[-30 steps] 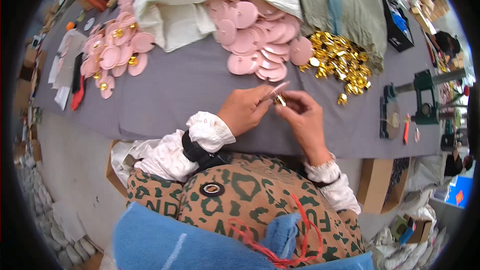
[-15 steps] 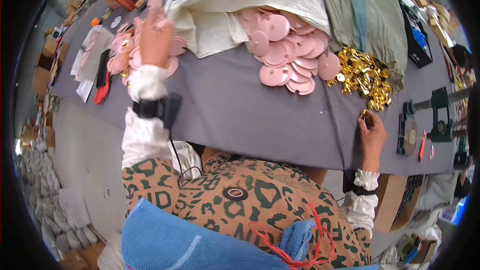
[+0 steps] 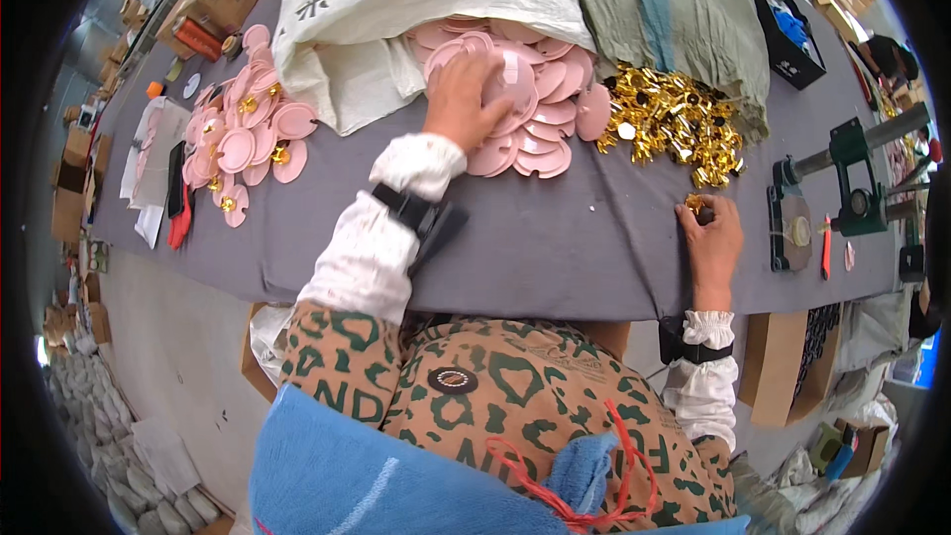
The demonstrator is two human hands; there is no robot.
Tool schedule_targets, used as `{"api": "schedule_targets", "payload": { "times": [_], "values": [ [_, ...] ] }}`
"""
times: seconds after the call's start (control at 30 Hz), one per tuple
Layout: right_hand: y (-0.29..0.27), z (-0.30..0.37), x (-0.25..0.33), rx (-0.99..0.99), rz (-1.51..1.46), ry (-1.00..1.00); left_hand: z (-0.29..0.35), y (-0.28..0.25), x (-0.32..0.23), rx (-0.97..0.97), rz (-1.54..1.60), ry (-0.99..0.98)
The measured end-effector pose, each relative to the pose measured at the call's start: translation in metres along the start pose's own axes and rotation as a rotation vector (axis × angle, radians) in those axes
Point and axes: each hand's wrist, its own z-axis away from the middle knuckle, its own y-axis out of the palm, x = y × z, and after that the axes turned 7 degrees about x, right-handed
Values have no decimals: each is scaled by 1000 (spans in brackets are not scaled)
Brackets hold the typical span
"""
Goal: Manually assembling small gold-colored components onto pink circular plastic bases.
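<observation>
My left hand [image 3: 462, 104] rests on a heap of pink round discs [image 3: 540, 129] spilling from a white woven sack. Its thumb stands apart from the fingers, across one disc, and it does not visibly grip it. Near the table's front edge on the right, my right hand [image 3: 715, 243] pinches a small gold metal piece [image 3: 695, 204] between thumb and fingers. Just beyond it spreads a pile of shiny gold metal pieces [image 3: 679, 124]. A second group of pink discs [image 3: 238, 144] lies at the left, several with gold pieces on them.
The white sack [image 3: 347, 59] and a grey-green sack [image 3: 674, 20] stand at the back. A green metal hand press [image 3: 854, 178] is at the right, with a black box [image 3: 783, 30] behind it. A black phone-like object [image 3: 177, 178] lies at the far left of the grey-covered table [image 3: 475, 238].
My left hand has moved right, from the left group of pink discs to the heap at the sack's mouth. My right hand keeps its pinch on the gold piece. The view has shifted slightly.
</observation>
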Motion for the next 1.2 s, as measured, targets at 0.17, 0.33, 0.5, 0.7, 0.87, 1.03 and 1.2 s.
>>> {"api": "schedule_targets", "payload": {
  "times": [0.17, 0.33, 0.5, 0.7, 0.87, 1.03, 1.2],
  "values": [
    [1, 3, -7, -29, -175, -46, 31, 12, -34, -186, -166, 116],
    [-12, 15, 25, 193, -1113, 95, 20, -7, -67, -89, 254, -91],
    [5, 22, 72, 211, -1343, 155, 41, 7, -107, 94, 1154, -400],
    [14, 29, 99, 105, -1015, -31, 62, 35, -136, 181, 1141, -343],
    [17, 21, 97, -44, -718, -181, 60, 34, -140, 146, 803, -183],
    [2, 22, 92, 403, -1303, 307, 64, 33, -134, 77, 390, 210],
    [40, 29, 95, 655, -1416, 309, 80, 39, -111, 76, 604, -36]
  ]
}}
